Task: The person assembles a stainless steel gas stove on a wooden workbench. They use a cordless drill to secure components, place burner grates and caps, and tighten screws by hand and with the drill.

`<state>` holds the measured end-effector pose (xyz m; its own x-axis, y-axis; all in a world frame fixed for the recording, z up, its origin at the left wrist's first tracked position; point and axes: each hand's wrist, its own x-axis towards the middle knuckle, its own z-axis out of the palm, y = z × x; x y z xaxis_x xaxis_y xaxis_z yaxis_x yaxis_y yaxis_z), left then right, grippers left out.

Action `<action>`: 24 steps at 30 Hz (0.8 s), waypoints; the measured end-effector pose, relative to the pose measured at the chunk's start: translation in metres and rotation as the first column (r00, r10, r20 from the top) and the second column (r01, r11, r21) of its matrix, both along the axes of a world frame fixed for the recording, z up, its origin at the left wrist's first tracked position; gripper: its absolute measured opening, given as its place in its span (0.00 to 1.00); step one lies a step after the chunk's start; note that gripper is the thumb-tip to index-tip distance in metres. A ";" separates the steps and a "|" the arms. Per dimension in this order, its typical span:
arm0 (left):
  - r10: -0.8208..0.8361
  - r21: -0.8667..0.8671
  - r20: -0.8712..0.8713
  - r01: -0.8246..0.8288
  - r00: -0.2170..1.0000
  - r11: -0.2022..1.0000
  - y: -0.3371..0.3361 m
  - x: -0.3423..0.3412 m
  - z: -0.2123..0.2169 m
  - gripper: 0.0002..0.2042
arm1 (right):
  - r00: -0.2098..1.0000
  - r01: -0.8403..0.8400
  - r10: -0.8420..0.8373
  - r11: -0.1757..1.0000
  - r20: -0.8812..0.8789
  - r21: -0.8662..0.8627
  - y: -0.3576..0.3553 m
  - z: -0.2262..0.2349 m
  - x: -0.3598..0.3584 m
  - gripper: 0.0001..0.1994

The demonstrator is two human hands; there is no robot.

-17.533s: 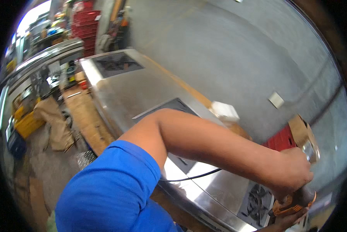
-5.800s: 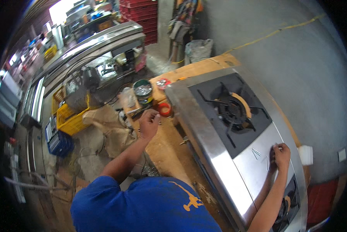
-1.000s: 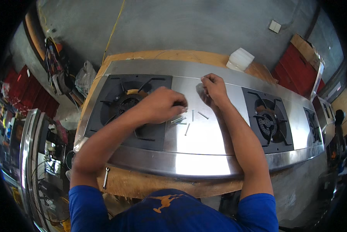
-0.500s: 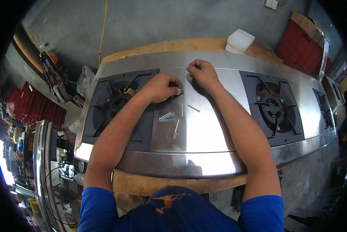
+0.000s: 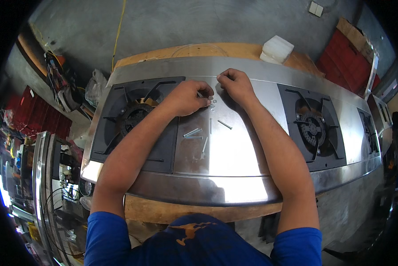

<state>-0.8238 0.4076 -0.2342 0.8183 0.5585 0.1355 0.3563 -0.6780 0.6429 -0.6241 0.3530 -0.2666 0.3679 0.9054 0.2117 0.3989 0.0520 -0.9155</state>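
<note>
My left hand (image 5: 191, 98) hovers by the right edge of the left burner panel, thumb and fingers apart in a loose curve. Right at its fingertips lies a small cluster of metal washers or nuts (image 5: 213, 104). My right hand (image 5: 236, 88) is farther right on the steel stovetop (image 5: 243, 146), thumb and fingertips pressed together; whatever they may hold is hidden. Several long screws are scattered below my hands: a group (image 5: 193, 133) on the left, an angled screw (image 5: 224, 124) on the right, an upright-lying one (image 5: 211, 126) and a slanted one (image 5: 204, 146).
Black burner panels with a left burner (image 5: 134, 117) and a right burner (image 5: 311, 124) flank my hands. A white foam block (image 5: 276, 49) sits behind on the wooden table (image 5: 163, 54). Red crates (image 5: 347, 57) stand at the back right. A fan (image 5: 61, 221) is at lower left.
My left hand has shifted slightly right and its fingers have parted from the small metal pieces, which show more plainly now. My right hand stays pinched in nearly the same place.
</note>
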 end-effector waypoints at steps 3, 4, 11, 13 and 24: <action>0.024 0.140 -0.010 -0.023 1.000 0.990 0.000 0.004 -0.007 0.13 | 1.000 -0.006 0.006 1.000 -0.024 0.004 0.003 -0.004 0.001 0.14; 0.040 0.188 -0.022 -0.035 0.999 0.982 0.001 0.006 -0.009 0.14 | 0.999 -0.001 0.001 1.000 -0.034 0.000 0.003 -0.005 0.001 0.14; 0.156 0.291 -0.052 -0.135 0.986 0.947 0.017 0.004 -0.014 0.16 | 1.000 -0.004 0.004 1.000 -0.009 -0.013 0.000 -0.002 -0.002 0.09; 0.216 0.294 -0.086 -0.183 0.973 0.938 0.020 0.002 -0.014 0.17 | 0.999 0.000 -0.002 0.999 -0.039 -0.040 -0.001 0.001 -0.004 0.09; 0.159 0.298 -0.218 -0.090 0.963 0.950 0.015 -0.006 -0.009 0.25 | 0.997 -0.002 -0.004 0.998 -0.077 -0.070 -0.005 0.007 -0.007 0.11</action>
